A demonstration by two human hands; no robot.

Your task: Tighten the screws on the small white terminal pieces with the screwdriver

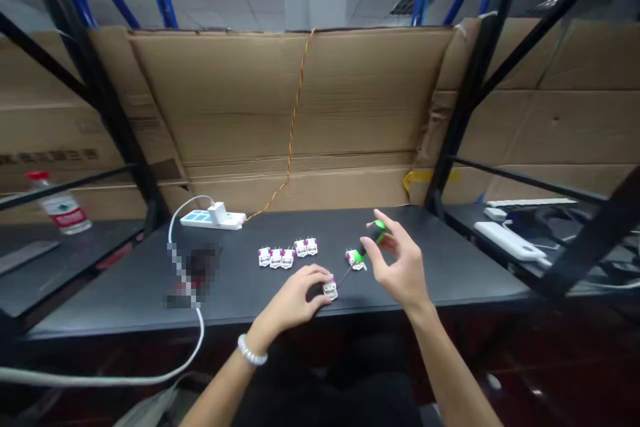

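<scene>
My left hand (295, 300), with a white beaded bracelet (252, 350) at the wrist, grips a small white and purple module (330, 289) on the dark tabletop. Between the thumb and fingers of my right hand (399, 260) is a screwdriver (371, 240) with a black and green handle. Its thin shaft slants down to the left, and the tip is at or close to the held module; contact is too small to make out. Another white and purple module (356, 265) lies just behind the shaft. Further left sit several similar modules (276, 257) in a row and a pair (305, 247).
A white power strip (233, 221) with a plugged-in adapter lies at the back left, its white cable (202, 327) running over the front edge. Cardboard (300, 100) closes the back. Black rack posts (463, 93) flank the table (450, 273). A bottle (65, 207) stands far left.
</scene>
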